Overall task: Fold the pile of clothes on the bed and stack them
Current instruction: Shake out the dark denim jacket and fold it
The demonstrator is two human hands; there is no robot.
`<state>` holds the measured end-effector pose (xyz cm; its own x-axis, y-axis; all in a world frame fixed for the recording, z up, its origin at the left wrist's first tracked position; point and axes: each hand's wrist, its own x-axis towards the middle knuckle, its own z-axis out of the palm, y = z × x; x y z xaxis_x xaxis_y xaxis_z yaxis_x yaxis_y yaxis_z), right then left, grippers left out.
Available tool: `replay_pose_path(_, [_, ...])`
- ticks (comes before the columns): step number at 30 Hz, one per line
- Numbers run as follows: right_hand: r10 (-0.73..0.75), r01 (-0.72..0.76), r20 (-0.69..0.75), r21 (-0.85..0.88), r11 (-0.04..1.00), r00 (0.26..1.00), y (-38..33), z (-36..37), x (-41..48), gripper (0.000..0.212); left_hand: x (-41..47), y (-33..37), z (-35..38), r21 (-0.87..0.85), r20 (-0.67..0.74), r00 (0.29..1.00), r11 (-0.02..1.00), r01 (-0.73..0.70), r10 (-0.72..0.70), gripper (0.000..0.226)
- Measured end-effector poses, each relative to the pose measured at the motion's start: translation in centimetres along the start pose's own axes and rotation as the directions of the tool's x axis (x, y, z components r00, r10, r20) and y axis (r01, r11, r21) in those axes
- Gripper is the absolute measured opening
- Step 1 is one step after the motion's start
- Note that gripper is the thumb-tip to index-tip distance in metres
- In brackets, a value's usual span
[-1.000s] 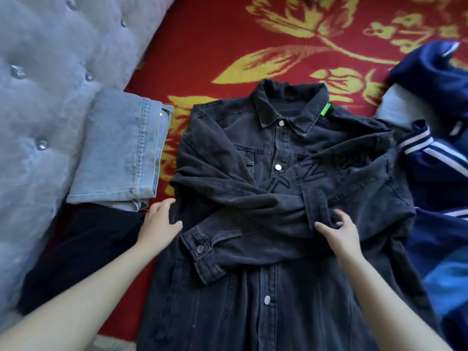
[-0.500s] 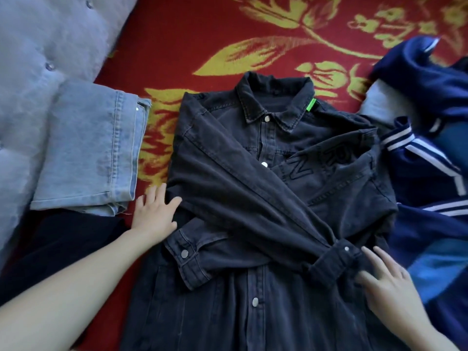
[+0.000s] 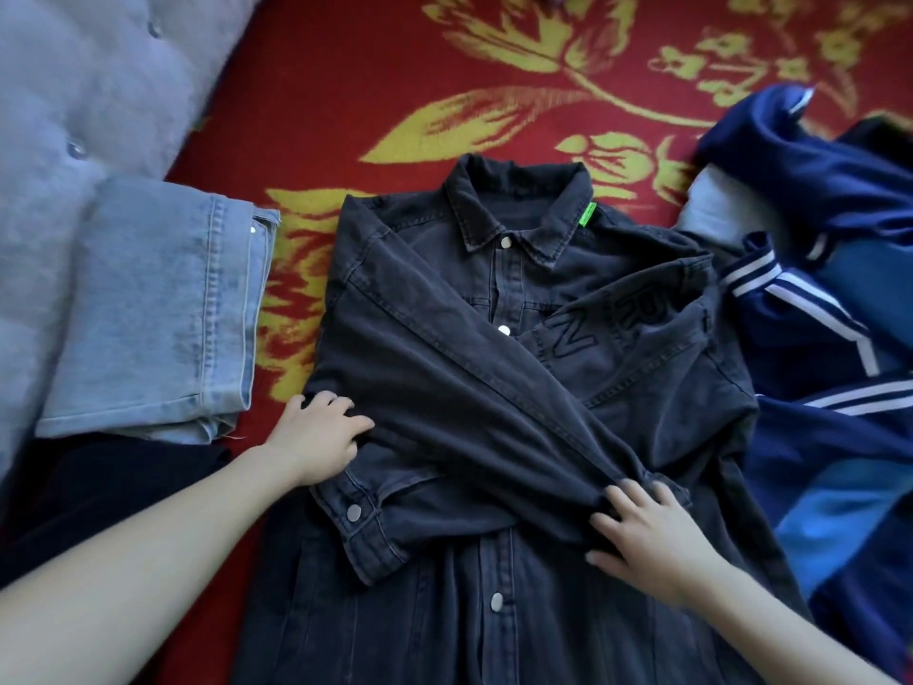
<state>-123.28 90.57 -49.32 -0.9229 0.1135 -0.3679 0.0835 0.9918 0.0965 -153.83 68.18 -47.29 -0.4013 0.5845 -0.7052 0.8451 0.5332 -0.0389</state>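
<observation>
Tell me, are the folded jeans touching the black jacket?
Apart. The head view shows a strip of red bedspread between the jeans and the jacket.

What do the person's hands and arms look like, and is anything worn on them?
The left hand and right hand are bare: no gloves, rings or watch show. The left arm and right arm carry no sleeve as far as the picture reaches.

Left hand (image 3: 316,437), right hand (image 3: 647,541) bare; forearms (image 3: 148,561) bare.
</observation>
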Motion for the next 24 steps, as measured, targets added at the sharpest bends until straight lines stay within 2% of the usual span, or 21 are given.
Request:
replay_pose_path(3, [0.088,-0.085,-0.235,0.023,0.996,0.968,2.6,-3.1,3.8,0.042,1.1,-0.6,-2.2,-0.094,-0.205,0.978,0.995,0.022,-0.041,0.042])
replay_pose_path(5, [0.217,-0.209,-0.300,0.059,0.976,0.929,5.5,-5.2,6.6,0.039,2.2,-1.3,-4.1,-0.148,-0.288,0.953,0.988,0.052,-0.094,0.045])
replay_pose_path(7, [0.336,-0.328,-0.301,0.077,0.942,0.893,8.8,-6.4,8.8,0.026,3.8,-2.4,-5.8,-0.218,-0.312,0.936,0.971,0.095,-0.161,0.050])
replay_pose_path(8, [0.387,-0.379,-0.284,0.087,0.921,0.877,10.5,-6.9,9.8,0.019,4.6,-3.0,-6.7,-0.265,-0.307,0.931,0.957,0.115,-0.197,0.052])
replay_pose_path(10, [0.466,-0.449,-0.208,0.127,0.885,0.860,13.8,-8.0,11.7,0.021,6.3,-3.9,-8.1,-0.396,-0.285,0.918,0.906,0.148,-0.274,0.055])
replay_pose_path(12, [0.524,-0.510,-0.121,0.132,0.850,0.843,16.3,-8.9,13.5,0.034,8.1,-5.0,-8.9,-0.531,-0.241,0.902,0.827,0.188,-0.359,0.058])
replay_pose_path(14, [0.516,-0.516,0.010,0.055,0.855,0.857,18.5,-9.1,15.2,0.052,10.1,-5.8,-9.7,-0.617,-0.185,0.893,0.756,0.219,-0.410,0.063])
replay_pose_path(16, [0.473,-0.474,0.095,-0.012,0.880,0.876,20.0,-9.3,16.9,0.068,12.1,-6.5,-10.5,-0.648,-0.167,0.888,0.727,0.229,-0.429,0.065])
replay_pose_path(19, [0.443,-0.444,0.138,-0.027,0.896,0.886,21.8,-8.8,19.4,0.078,14.9,-7.1,-12.1,-0.639,-0.158,0.884,0.728,0.249,-0.441,0.064])
replay_pose_path(24, [0.516,-0.554,0.212,0.205,0.807,0.830,23.6,-6.1,22.2,0.091,19.4,-7.2,-14.7,-0.647,-0.157,0.885,0.723,0.243,-0.438,0.070])
